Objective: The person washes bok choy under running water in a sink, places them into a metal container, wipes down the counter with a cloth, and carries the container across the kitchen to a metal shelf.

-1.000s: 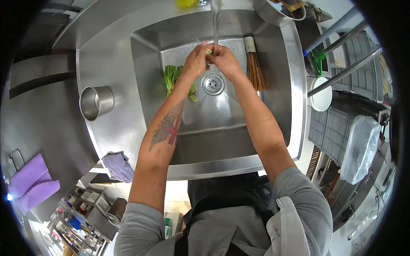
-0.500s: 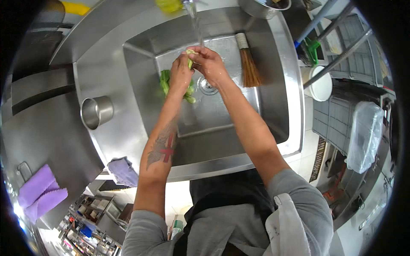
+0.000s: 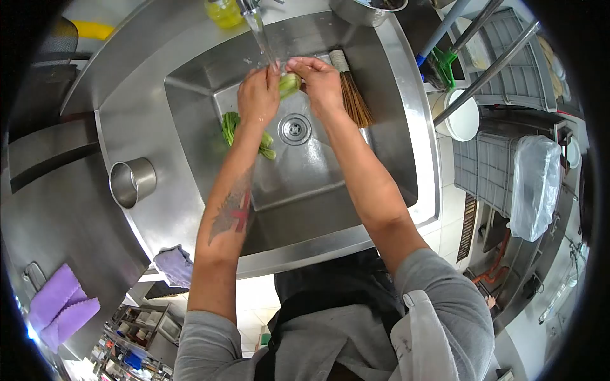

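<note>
A pale green vegetable piece (image 3: 290,85) is held between both hands above the sink basin (image 3: 298,178). My left hand (image 3: 259,95) grips its left end beside the running water (image 3: 264,46) from the faucet (image 3: 246,6). My right hand (image 3: 318,81) has thumb and fingers pinched on its right end. Other leafy greens (image 3: 230,127) lie in the basin at the left, partly behind my left forearm. The round drain (image 3: 295,129) shows below the hands. A bristle brush with a pale wrapped handle (image 3: 349,92) rests in the basin just right of my right hand.
On the counter at left stands a metal cup (image 3: 133,182); a grey cloth (image 3: 174,265) hangs at the edge. Purple cloths (image 3: 62,305) lie farther left. A metal pot (image 3: 367,11) and a yellow-green bottle (image 3: 223,13) are at the back. A white bucket (image 3: 462,115) stands right.
The view has shifted, moving the sink left in the frame. My hands have spread farther apart, and more of the pale green piece shows between them.
</note>
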A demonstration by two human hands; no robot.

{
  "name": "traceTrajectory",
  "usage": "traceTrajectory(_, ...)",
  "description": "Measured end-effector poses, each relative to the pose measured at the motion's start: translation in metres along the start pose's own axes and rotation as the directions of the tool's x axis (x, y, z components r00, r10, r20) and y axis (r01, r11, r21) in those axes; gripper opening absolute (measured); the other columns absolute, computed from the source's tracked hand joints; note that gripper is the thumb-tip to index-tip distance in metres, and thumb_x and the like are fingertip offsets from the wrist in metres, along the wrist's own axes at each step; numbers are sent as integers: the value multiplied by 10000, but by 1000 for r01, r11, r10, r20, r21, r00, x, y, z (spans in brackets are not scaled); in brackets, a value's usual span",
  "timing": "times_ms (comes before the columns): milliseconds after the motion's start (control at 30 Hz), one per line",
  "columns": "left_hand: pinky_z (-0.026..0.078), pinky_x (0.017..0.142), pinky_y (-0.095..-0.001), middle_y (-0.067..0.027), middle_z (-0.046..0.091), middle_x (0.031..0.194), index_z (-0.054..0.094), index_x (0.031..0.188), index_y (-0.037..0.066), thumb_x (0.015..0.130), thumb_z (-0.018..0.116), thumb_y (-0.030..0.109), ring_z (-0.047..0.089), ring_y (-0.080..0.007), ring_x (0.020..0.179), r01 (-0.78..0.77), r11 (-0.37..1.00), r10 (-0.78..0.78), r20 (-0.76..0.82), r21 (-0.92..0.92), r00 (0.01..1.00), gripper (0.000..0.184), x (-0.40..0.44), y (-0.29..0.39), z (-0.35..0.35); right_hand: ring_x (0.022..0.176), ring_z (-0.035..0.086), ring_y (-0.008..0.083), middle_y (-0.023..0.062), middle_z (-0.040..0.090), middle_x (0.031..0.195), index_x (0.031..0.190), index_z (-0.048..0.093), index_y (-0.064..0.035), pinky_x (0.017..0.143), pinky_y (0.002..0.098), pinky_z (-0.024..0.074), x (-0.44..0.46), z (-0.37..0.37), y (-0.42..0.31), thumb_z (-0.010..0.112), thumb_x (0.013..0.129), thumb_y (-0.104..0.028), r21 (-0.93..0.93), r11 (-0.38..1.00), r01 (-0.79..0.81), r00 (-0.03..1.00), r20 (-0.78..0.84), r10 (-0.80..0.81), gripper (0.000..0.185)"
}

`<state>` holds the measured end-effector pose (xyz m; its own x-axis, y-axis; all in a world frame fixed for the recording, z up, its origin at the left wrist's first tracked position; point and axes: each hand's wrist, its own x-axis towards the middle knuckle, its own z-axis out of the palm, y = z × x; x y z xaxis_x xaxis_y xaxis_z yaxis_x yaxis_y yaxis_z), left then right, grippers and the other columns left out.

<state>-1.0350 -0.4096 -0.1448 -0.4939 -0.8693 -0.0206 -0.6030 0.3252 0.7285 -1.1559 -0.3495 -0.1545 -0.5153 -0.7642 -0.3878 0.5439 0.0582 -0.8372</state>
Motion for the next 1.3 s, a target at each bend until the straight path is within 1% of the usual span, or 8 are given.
traceTrajectory(300, 516, 799, -457, -208, 686, 931, 680, 1013, 54, 927, 572, 266, 648, -418, 877, 13, 979, -11, -10, 202, 1000, 253, -14, -39, 26, 756, 635, 176, 89, 663, 883, 1110, 613, 74, 647, 286, 517, -8, -19, 45, 594, 985, -214, -11, 941, -339, 936, 94, 338, 315)
traceTrajectory(400, 505, 866, -449, -182, 686, 1031, 648, 1080, 15, 960, 544, 316, 644, -384, 955, -160, 879, 386, -474, 450, 791, 341, -7, -24, 12, 766, 669, 187, 107, 687, 900, 1140, 611, 68, 645, 266, 522, 2, -7, 33, 594, 979, -199, -143, 957, -252, 961, 78, 265, 312)
traceTrajectory(433, 507, 823, -439, -170, 667, 1064, 633, 1075, 3, 966, 547, 312, 646, -339, 959, 230, 946, -303, -374, -228, 877, 339, -14, -26, 14, 800, 680, 186, 115, 697, 926, 1136, 624, 50, 663, 277, 527, 10, -2, 38, 606, 965, -185, -328, 941, -80, 989, 92, 117, 291)
traceTrajectory(467, 508, 781, -428, -157, 649, 1098, 618, 1070, -9, 973, 550, 309, 649, -293, 963, 605, 419, -736, 138, -677, 663, 339, -19, -26, 15, 833, 691, 186, 122, 707, 952, 1132, 637, 32, 681, 289, 532, 14, 0, 41, 617, 951, -171, -497, 863, 91, 991, 134, -27, 273)
traceTrajectory(567, 517, 838, -402, -157, 650, 1074, 593, 1150, -38, 1030, 436, 303, 649, -235, 958, 464, -319, -408, 562, -826, 720, 394, -17, -27, 24, 905, 694, 191, 133, 718, 1012, 1077, 692, -19, 803, 332, 537, -13, 3, 13, 631, 914, -133, -697, 606, 384, 918, 362, -165, 209)
traceTrajectory(800, 470, 658, -287, -75, 546, 876, 523, 1178, -44, 916, 566, -2, 537, -162, 733, 774, 120, -193, 750, -621, 632, 269, 33, -24, 30, 998, 683, 290, 172, 708, 1062, 1123, 661, -14, 881, 367, 524, 50, -107, 70, 637, 879, -141, -897, 442, 0, 999, -23, -47, 275)
traceTrajectory(1133, 497, 722, -271, -104, 603, 1009, 531, 1209, -66, 1018, 485, 342, 576, -188, 807, 777, -162, 459, 651, -608, 605, 453, 29, -48, 14, 1108, 602, 424, 237, 628, 1186, 1166, 626, -19, 951, 466, 490, 79, -116, 211, 526, 913, -203, -989, 20, 144, 985, 146, 98, 329)
traceTrajectory(1300, 507, 894, -309, -190, 576, 1202, 507, 1236, -96, 968, 558, 153, 581, -262, 1076, 678, 69, -19, 678, -732, 734, 370, 12, -7, 9, 1040, 668, 328, 176, 686, 1118, 1076, 689, -34, 892, 349, 541, 50, -130, 163, 599, 879, -248, -999, -39, 9, 961, -2, 278, 305)
